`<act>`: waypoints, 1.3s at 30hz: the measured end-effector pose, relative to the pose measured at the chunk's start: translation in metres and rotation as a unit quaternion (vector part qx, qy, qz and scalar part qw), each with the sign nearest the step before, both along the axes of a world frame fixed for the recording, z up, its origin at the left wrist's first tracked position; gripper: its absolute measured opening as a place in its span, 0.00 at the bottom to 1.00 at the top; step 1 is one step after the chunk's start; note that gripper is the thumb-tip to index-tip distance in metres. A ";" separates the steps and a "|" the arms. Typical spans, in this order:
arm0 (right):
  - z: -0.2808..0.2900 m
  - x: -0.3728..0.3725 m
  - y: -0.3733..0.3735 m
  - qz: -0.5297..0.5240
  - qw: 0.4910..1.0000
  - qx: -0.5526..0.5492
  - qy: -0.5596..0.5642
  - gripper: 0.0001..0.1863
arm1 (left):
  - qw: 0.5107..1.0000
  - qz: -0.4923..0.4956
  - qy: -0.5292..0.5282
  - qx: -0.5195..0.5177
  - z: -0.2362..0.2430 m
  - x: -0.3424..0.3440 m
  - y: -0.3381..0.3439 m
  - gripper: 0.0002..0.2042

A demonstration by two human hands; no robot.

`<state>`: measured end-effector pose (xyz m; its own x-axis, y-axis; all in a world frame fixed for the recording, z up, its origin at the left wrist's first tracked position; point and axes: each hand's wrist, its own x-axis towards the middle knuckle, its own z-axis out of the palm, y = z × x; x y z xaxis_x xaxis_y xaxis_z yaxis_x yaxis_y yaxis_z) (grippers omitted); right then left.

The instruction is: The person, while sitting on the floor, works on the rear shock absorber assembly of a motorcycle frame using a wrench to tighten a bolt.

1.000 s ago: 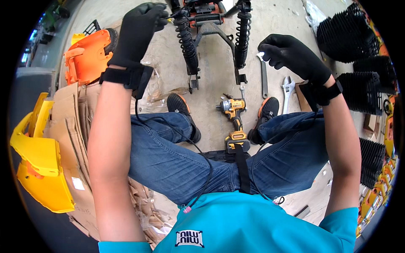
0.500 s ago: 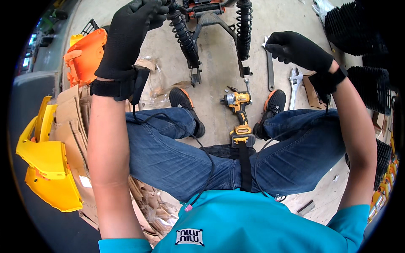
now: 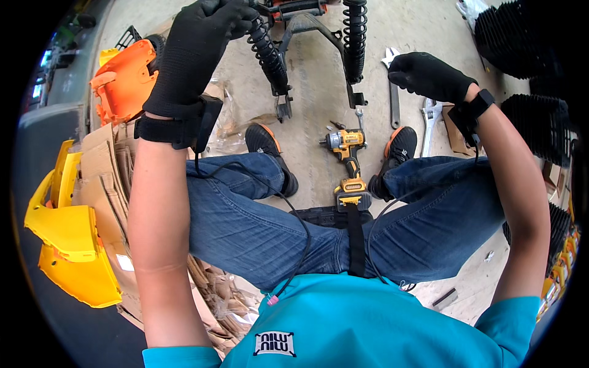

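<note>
- At the upper left of the frame we see our left hand (image 3: 205, 49) in a black glove, fingers curled closely together at the upper part of the left shock absorber (image 3: 267, 55); we cannot tell whether they grip it or anything small.
- That shock absorber, black with a coil spring, slants down through the upper middle of the frame.
- To its right, the right shock absorber (image 3: 354, 43) stands near vertical, with a black tubular frame (image 3: 305, 22) between the two.
- At the upper right our right hand (image 3: 429, 76), also gloved, is loosely curled with a narrow grip; we cannot tell whether something is inside it.
- Beside its fingertips, an adjustable wrench (image 3: 394, 104) lies on the floor (image 3: 310, 92), jaw end toward the top edge.
- Just right of that lies a silver wrench (image 3: 428, 126), partly below our hand in the frame.
- Near the centre, between our shoes, we have a yellow-and-black power driver (image 3: 346, 150).
- Along the left side we see an orange panel (image 3: 126, 83), cardboard (image 3: 101, 159) and a yellow panel (image 3: 76, 276).
</note>
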<state>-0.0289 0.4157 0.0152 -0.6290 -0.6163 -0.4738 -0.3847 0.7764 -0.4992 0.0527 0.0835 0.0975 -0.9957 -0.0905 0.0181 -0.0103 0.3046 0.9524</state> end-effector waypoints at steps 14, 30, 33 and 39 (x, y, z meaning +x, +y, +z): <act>0.001 -0.003 0.002 0.002 1.000 -0.014 0.000 0.13 | 0.999 -0.001 0.018 -0.037 -0.002 -0.004 0.000 0.10; -0.015 -0.008 0.007 0.001 1.000 -0.020 -0.013 0.15 | 1.000 0.002 -0.001 0.003 -0.006 -0.006 -0.002 0.10; -0.011 -0.005 0.003 -0.020 0.999 -0.004 -0.037 0.11 | 0.999 -0.005 -0.001 -0.032 -0.007 -0.006 -0.003 0.09; -0.008 -0.004 0.001 0.028 0.999 -0.027 0.029 0.11 | 0.987 -0.063 0.050 -0.136 -0.014 -0.010 -0.024 0.15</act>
